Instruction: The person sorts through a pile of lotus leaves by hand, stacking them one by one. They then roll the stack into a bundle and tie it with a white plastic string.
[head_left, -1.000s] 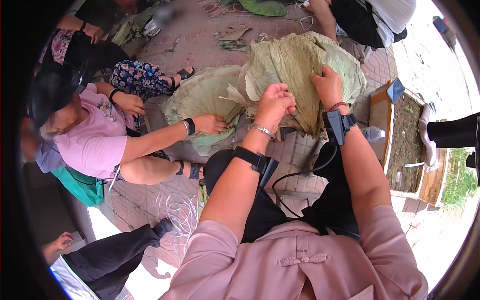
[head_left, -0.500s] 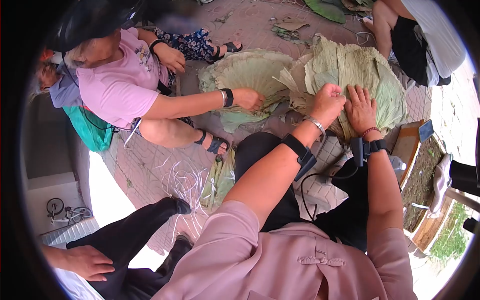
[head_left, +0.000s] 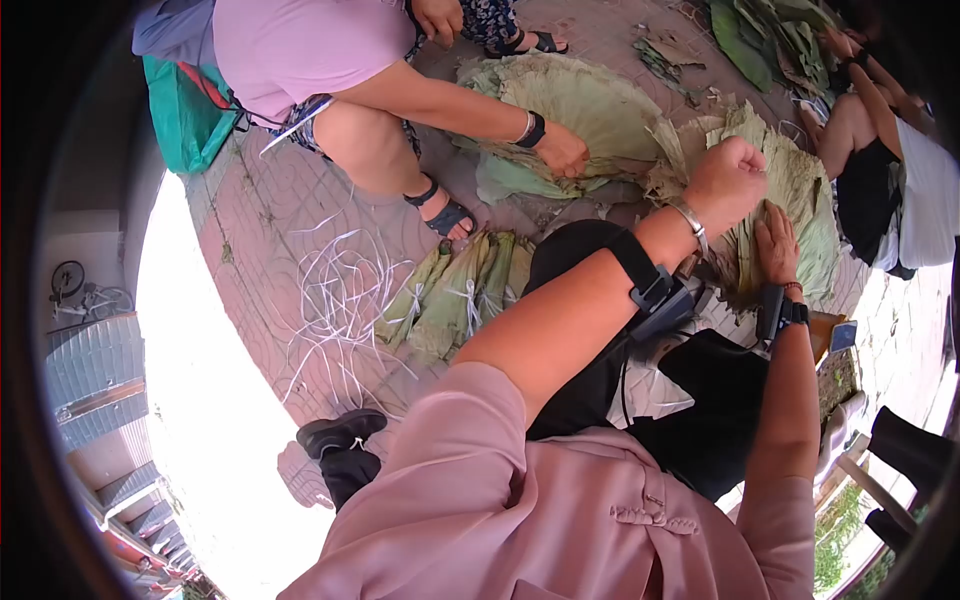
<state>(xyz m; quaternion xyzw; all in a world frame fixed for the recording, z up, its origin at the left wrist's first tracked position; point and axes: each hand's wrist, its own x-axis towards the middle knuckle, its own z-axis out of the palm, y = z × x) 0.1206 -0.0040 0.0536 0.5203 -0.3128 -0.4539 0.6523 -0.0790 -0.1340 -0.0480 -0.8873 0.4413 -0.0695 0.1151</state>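
Observation:
My left hand (head_left: 727, 185) is closed, fingers curled in, above a stack of large, dry, pale green leaves (head_left: 805, 185). Whether something thin sits in its fingers is hidden. Lying flat on the near right part of that stack, my right hand (head_left: 777, 247) has its fingers stretched out. The leaves look like dried lotus leaves with ragged brown edges. Just left lies a second leaf stack (head_left: 590, 105), touched by the hand (head_left: 563, 150) of a co-worker in a pink top.
Leaf bundles (head_left: 462, 300) tied with white string lie left of my knees. Beside them is a tangle of white string (head_left: 345, 285). A green bag (head_left: 185, 120) stands at upper left. Greener leaves (head_left: 765, 45) lie at the back, near another seated person (head_left: 870, 170).
My view has turned, bringing more tied bundles into sight. My hands have moved farther apart, and the right one now rests lower on the stack. The person at lower left is mostly out of view.

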